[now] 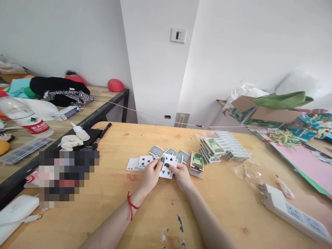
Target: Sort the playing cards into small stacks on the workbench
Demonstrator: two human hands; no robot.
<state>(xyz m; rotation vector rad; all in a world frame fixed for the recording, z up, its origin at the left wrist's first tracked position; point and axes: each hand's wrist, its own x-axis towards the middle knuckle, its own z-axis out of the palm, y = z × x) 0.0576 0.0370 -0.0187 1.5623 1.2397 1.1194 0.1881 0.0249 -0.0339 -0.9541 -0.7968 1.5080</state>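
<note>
Left, on side table [97,91]: red-labelled bottle [27,117], clear compartment case [24,151], black cloth [52,84] against leopard-print fabric [81,98], red rounded object [115,85] near far end; right: open cardboard box [275,116] topped with green fabric [282,100], pink sheet [303,162] overlapping green sheet [317,188], white power strip [293,212] near small tube [284,187]; wall switch [178,35] on column [158,69]

Playing cards [168,173] sit between my left hand [150,174] and right hand [183,177]; on the table [111,211], a card row [132,164] lies left of them, other cards [156,150] beyond. Right of my right hand is a card box [196,160], then stacked boxes [213,146], and farther right a power strip [290,211].
</note>
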